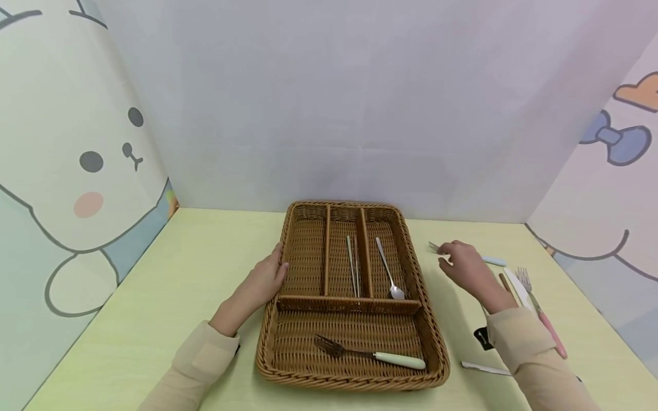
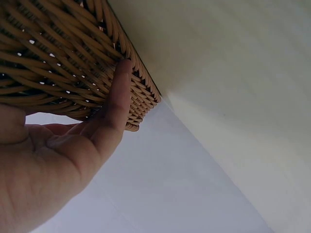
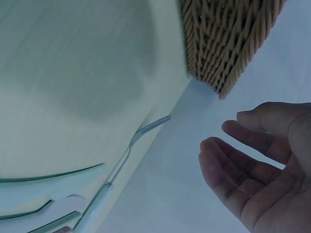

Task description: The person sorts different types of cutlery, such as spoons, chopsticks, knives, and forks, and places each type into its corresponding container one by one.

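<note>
A brown wicker basket (image 1: 354, 381) with dividers stands in the middle of the table. My left hand (image 1: 264, 279) holds its left side, thumb at the rim and fingers along the outer wall, as the left wrist view also shows. My right hand (image 1: 465, 268) hovers right of the basket, fingers loosely bent and holding nothing. Below it lies a fork with a light blue handle (image 1: 494, 261), partly hidden by the hand; its tines show in the right wrist view. Inside the basket are thin sticks (image 1: 354, 268), a spoon (image 1: 397, 293) and a fork with a pale green handle (image 1: 400, 360).
Right of the basket lie a pink-handled fork (image 1: 552, 337), a pale knife (image 1: 519, 287) and a brown handle (image 1: 505, 282), partly behind the right arm. Nearer lies a slim silvery piece (image 1: 485, 369). A pale wall (image 1: 360, 114) closes the table's back; printed panels flank it.
</note>
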The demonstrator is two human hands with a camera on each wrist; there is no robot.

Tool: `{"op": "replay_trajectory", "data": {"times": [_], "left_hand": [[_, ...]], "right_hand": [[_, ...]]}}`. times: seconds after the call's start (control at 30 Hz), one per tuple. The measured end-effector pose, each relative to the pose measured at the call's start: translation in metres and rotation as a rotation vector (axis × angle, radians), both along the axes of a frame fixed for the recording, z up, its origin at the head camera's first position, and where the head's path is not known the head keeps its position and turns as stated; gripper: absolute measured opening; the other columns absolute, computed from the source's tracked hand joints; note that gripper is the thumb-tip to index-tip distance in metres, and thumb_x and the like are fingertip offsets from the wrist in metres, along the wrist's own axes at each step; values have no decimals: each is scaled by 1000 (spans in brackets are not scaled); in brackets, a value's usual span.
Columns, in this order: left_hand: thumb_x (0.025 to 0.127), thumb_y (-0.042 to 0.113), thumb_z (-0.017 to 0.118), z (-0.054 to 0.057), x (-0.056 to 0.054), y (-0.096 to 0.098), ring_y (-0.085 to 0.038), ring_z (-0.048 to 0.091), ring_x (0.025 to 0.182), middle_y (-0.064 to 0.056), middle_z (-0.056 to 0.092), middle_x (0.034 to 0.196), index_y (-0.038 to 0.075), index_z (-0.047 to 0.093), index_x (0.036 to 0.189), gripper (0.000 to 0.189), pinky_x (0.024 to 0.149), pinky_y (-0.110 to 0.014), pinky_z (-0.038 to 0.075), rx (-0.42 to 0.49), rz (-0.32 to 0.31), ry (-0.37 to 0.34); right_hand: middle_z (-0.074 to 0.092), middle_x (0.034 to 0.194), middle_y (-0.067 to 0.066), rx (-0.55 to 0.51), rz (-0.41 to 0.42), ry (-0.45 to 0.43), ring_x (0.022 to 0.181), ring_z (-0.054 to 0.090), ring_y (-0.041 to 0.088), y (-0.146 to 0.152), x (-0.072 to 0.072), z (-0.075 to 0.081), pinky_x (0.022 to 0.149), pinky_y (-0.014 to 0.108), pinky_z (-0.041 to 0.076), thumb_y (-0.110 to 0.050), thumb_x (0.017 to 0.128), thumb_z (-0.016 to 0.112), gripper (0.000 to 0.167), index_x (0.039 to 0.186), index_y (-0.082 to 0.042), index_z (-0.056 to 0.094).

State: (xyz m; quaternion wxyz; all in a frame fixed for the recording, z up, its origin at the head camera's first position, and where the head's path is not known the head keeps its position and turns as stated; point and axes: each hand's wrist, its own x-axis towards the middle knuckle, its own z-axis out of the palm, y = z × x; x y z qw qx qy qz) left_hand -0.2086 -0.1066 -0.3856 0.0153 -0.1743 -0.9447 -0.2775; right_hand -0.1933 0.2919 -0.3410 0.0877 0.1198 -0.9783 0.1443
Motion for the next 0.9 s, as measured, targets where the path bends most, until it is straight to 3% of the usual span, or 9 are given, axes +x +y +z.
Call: {"op": "replay_trajectory", "data": {"times": [0.4,0.6,0.8,0.9], "left_hand": [[98,17,38,2,0,1,-43,43,122,-33,38,135,-13,16,141,57,97,-50,41,4,8,-10],[98,17,39,3,0,1,-42,43,122,-33,38,135,-13,16,141,56,97,-50,41,7,7,-9],[98,16,39,2,0,1,-43,43,122,-34,37,135,-14,16,140,57,97,-50,41,0,7,2],[98,17,39,2,0,0,-43,43,121,-34,37,135,-14,16,140,57,97,-50,41,-1,7,-1]], "right_hand": [[62,87,29,31,-65,-71,79,60,41,50,13,-25,65,49,50,4,77,58,19,93,13,61],[59,92,31,124,-120,-186,84,57,44,65,21,-28,68,49,47,-4,76,62,31,101,14,56],[58,98,34,146,-143,-281,87,55,47,72,26,-30,71,50,47,-6,77,58,35,103,17,52],[55,103,38,149,-155,-317,98,48,55,74,26,-33,73,53,46,-7,76,57,37,103,16,51]]}}
